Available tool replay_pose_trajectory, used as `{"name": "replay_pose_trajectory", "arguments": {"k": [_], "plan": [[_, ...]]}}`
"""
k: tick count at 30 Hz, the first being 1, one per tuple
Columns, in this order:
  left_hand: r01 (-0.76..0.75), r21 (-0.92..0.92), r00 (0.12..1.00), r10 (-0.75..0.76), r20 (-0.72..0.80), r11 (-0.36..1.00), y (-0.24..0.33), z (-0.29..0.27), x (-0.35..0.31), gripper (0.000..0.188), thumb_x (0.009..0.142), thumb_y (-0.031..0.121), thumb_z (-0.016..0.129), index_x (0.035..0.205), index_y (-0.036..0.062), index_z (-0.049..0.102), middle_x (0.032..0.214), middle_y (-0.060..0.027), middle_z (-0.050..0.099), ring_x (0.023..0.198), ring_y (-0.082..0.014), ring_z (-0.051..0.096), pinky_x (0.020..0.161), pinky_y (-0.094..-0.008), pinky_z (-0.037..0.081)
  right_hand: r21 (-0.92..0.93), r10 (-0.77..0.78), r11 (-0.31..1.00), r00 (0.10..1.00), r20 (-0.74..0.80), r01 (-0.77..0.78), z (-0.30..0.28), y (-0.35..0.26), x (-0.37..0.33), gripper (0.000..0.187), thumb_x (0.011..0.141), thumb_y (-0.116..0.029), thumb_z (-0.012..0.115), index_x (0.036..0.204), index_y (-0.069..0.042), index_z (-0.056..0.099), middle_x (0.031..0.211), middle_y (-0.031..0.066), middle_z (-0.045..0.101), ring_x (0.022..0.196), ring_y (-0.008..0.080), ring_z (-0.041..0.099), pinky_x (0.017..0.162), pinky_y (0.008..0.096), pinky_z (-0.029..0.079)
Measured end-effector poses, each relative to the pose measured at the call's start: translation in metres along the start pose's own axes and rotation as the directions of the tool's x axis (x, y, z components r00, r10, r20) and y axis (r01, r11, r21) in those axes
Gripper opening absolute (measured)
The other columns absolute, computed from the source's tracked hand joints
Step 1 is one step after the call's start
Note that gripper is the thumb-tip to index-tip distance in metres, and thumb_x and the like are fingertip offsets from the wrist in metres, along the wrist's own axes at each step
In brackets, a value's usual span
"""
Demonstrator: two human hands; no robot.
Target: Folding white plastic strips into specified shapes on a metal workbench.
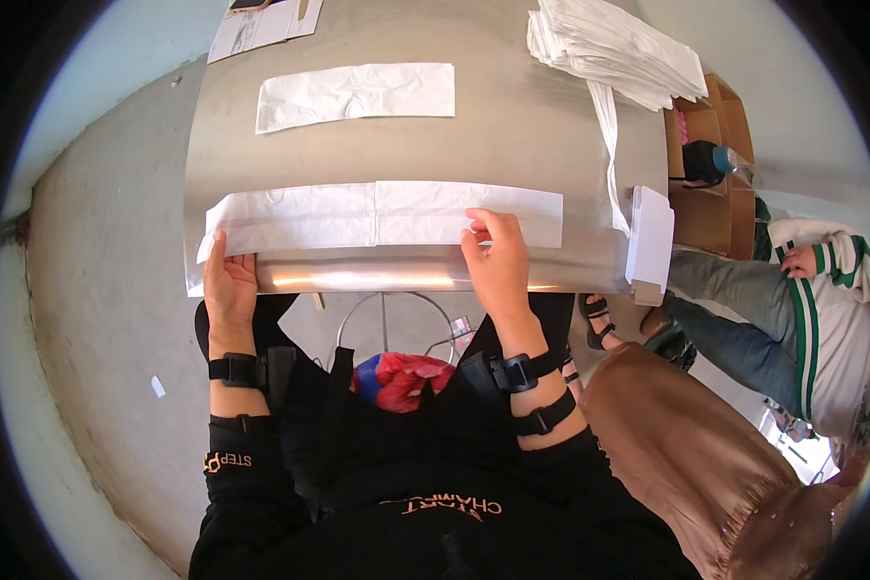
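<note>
A long, white, creased strip (309,217) of thin paper-like material lies across the near part of the metal table, with a crosswise seam near its middle. At its left end, my left hand (230,290) grips the near edge, the thumb on top and the other fingers partly hidden. My right hand (498,256) is over the strip's right half, fingers curved and thumb apart from the index finger; nothing shows between them. Farther back lies a shorter white folded piece (358,95), wrinkled and flat.
A thick stack of white folded pieces (614,53) fills the far right, with a narrow white band (606,145) trailing from it. White cards (651,237) sit at the table's right edge. Cardboard compartments (710,208) stand beyond it. Another person (744,290) is at the right.
</note>
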State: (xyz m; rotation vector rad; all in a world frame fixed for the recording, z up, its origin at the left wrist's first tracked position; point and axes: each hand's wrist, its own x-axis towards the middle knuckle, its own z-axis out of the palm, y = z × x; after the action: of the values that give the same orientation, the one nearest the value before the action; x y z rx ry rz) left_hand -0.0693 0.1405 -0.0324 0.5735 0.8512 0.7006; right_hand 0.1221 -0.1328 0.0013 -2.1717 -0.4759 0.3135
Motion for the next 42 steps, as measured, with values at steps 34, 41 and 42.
{"name": "replay_pose_trajectory", "arguments": {"k": [34, 41, 42], "plan": [[0.020, -0.069, 0.998, -0.023, -0.050, 0.997, -0.003, -0.007, 0.005, 0.025, 0.092, 0.018, 0.051, 0.111, 0.0028, 0.053, 0.113, -0.0080, 0.059, 0.109, -0.0200, 0.054, 0.098, -0.0361, 0.041, -0.072, 0.078, 0.995, 0.996, 0.053, -0.074, 0.006, 0.013, 0.010, 0.012, 0.075, -0.009, 0.063, 0.085, -0.010, 0.058, 0.077, 0.0039, 0.056, 0.068, 0.0183, 0.057, 0.062, 0.0323, 0.046], [0.013, -0.076, 0.998, -0.017, -0.054, 0.997, -0.002, -0.006, 0.005, 0.025, 0.091, 0.018, 0.052, 0.112, 0.0025, 0.053, 0.114, -0.0082, 0.058, 0.109, -0.0201, 0.054, 0.098, -0.0366, 0.040, -0.078, 0.088, 0.993, 0.995, 0.048, -0.084, 0.007, 0.014, 0.010, 0.012, 0.074, -0.009, 0.064, 0.085, -0.011, 0.057, 0.077, 0.0037, 0.055, 0.067, 0.0181, 0.057, 0.062, 0.0324, 0.046], [0.012, -0.076, 0.998, -0.016, -0.053, 0.997, -0.002, -0.005, 0.005, 0.025, 0.091, 0.018, 0.052, 0.112, 0.0025, 0.053, 0.114, -0.0082, 0.058, 0.109, -0.0201, 0.054, 0.098, -0.0366, 0.040, -0.078, 0.083, 0.994, 0.996, 0.044, -0.080, 0.007, 0.014, 0.010, 0.012, 0.074, -0.009, 0.064, 0.085, -0.011, 0.057, 0.077, 0.0036, 0.055, 0.067, 0.0181, 0.057, 0.061, 0.0325, 0.046]]}}
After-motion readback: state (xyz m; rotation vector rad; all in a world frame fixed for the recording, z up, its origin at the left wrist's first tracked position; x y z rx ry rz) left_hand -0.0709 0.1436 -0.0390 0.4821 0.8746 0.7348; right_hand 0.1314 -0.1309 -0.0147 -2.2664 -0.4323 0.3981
